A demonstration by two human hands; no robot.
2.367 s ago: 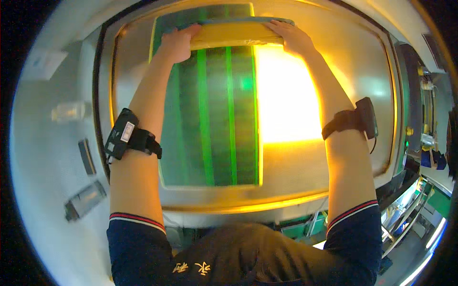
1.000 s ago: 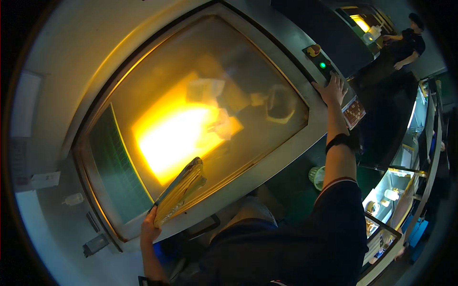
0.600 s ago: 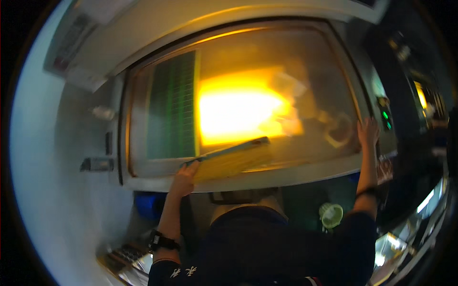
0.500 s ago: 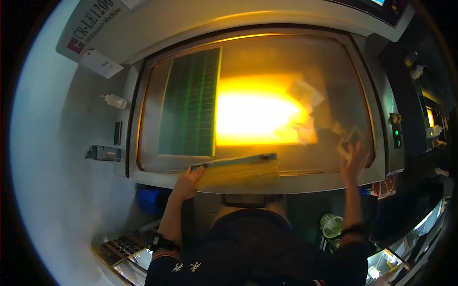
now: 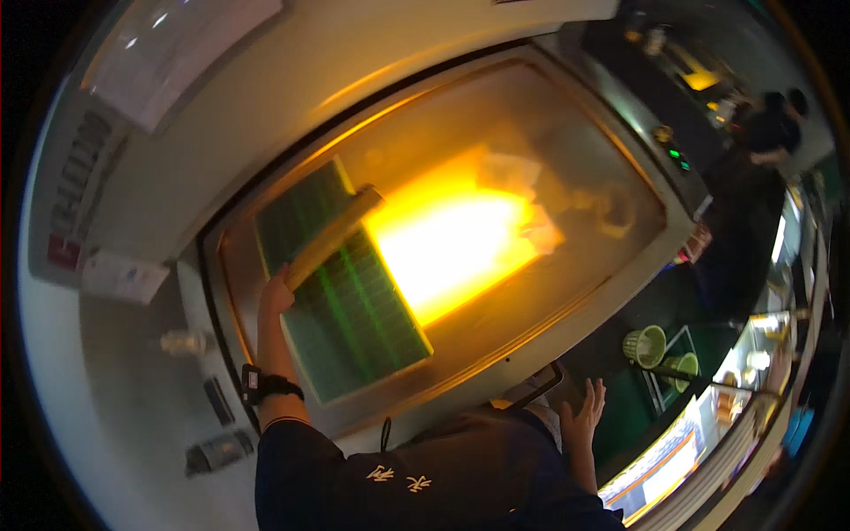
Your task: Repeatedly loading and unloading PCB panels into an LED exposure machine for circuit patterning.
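Note:
My left hand (image 5: 279, 292) is closed on the near end of a long, flat, yellowish bar (image 5: 332, 237). The bar lies slantwise across the dark green striped panel (image 5: 354, 310); I cannot tell whether it touches the surface. This panel rests on the left part of the framed glass table (image 5: 478, 341), beside a bright yellow glow. My right hand (image 5: 584, 409) is off the table's near edge, fingers spread, holding nothing. Some pale, crumpled sheets (image 5: 509, 173) sit beside the glow, and a blurred roundish thing (image 5: 613, 212) is farther right on the glass.
A grey bottle (image 5: 217, 451), a dark flat object (image 5: 218, 401) and a blurred clear bottle (image 5: 183, 342) are left of the table. Green baskets (image 5: 645, 346) stand at the lower right. Another person (image 5: 775, 128) is at the far right. Green lights (image 5: 679, 159) glow on a control box.
The view has turned. My left hand has carried the bar from the table's front edge to over the green panel. My right hand has drawn back off the glass toward my body.

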